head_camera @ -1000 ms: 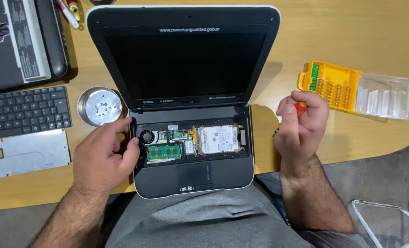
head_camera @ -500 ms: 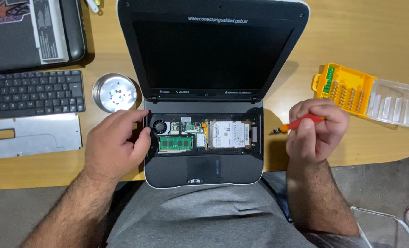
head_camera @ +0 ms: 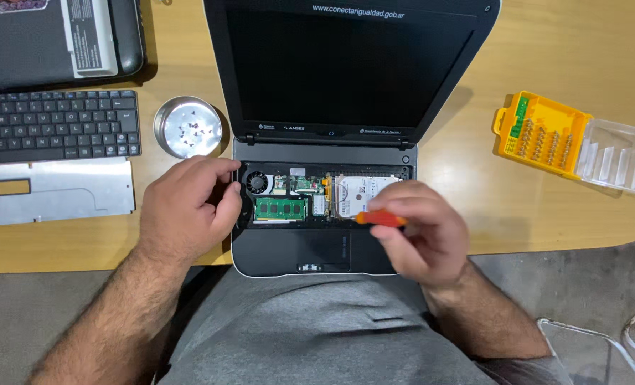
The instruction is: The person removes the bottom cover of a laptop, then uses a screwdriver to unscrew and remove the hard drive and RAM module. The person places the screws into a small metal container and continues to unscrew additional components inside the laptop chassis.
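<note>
Resting against the left edge of a small black laptop with its keyboard removed (head_camera: 310, 249), the left hand (head_camera: 189, 210) is loosely curled, fingers bent onto the rim of the opened bay, gripping nothing loose. The right hand (head_camera: 424, 232), lower centre-right of the frame, is closed around a small orange-handled screwdriver (head_camera: 380, 219) whose handle lies level and points left (the tip is too small to make out), hovering over the silver hard drive (head_camera: 364, 196) in the exposed bay. A green memory module (head_camera: 280, 208) and a small round fan (head_camera: 258, 182) sit left of the drive. The laptop lies at the near edge of the wooden bench (head_camera: 545, 207), screen tilted back. At upper left, a round metal dish holding tiny dark screws (head_camera: 187, 127) stands beside a detached black keyboard (head_camera: 54, 125). At the right sits a yellow bit case with a clear lid (head_camera: 545, 135).
</note>
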